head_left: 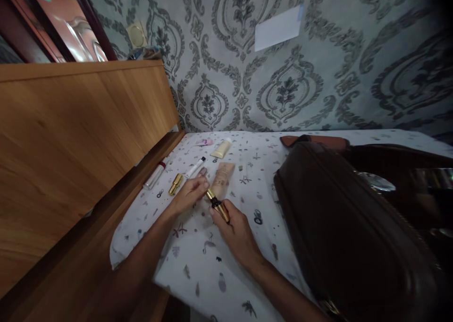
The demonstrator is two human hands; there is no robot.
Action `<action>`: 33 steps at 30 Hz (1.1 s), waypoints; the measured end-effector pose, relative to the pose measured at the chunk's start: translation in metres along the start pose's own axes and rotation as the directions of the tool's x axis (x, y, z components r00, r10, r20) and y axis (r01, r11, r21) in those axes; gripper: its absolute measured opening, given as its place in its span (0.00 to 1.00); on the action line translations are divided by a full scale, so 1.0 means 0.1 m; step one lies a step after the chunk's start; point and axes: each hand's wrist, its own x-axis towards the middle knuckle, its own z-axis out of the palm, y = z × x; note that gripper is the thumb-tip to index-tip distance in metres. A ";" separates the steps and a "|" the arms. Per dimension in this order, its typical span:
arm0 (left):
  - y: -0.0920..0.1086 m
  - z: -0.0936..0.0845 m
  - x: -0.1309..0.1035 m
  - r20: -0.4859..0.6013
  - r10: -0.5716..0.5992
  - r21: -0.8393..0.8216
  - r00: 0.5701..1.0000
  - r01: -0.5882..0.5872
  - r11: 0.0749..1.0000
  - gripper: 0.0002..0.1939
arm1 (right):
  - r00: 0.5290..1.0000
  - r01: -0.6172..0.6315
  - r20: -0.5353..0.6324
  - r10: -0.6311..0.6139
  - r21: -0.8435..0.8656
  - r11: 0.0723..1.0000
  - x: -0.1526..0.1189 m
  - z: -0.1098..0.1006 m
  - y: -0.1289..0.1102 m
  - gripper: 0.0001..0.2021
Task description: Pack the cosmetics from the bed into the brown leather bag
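Note:
My right hand (235, 230) is closed round a gold and black cosmetic tube (218, 207), which is tilted toward the upper left. The fingers of my left hand (191, 193) are pressed together at the tube's upper end; whether they grip it is hard to tell. Just behind the hands lies a beige squeeze tube (224, 174). Left of my left hand are a gold tube (175, 184) and a white tube with a black tip (196, 167). Farther back rest a cream tube with a white cap (222, 148) and a small pink item (204, 142).
A large dark brown bag (339, 218) stands open on the right of the patterned white cloth (244, 275). Behind it lies a brown leather item (329, 143). A clear bottle with a red cap (155, 176) is near the left edge, beside a wooden panel (85, 128).

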 end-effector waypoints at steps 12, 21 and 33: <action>0.10 -0.06 -0.03 0.108 -0.032 -0.083 0.994 0.041 0.996 0.28 | 1.000 0.006 0.000 -0.006 -0.018 1.000 0.01 0.00 -0.01 0.15; 0.13 -0.08 -0.04 0.202 -0.041 -0.111 0.978 0.064 0.992 0.26 | 1.000 0.011 -0.007 -0.011 -0.006 1.000 0.00 0.00 -0.01 0.14; 0.16 -0.04 -0.03 0.135 -0.017 -0.091 0.991 0.030 0.995 0.23 | 1.000 -0.001 0.002 0.001 -0.004 1.000 0.01 0.01 0.00 0.15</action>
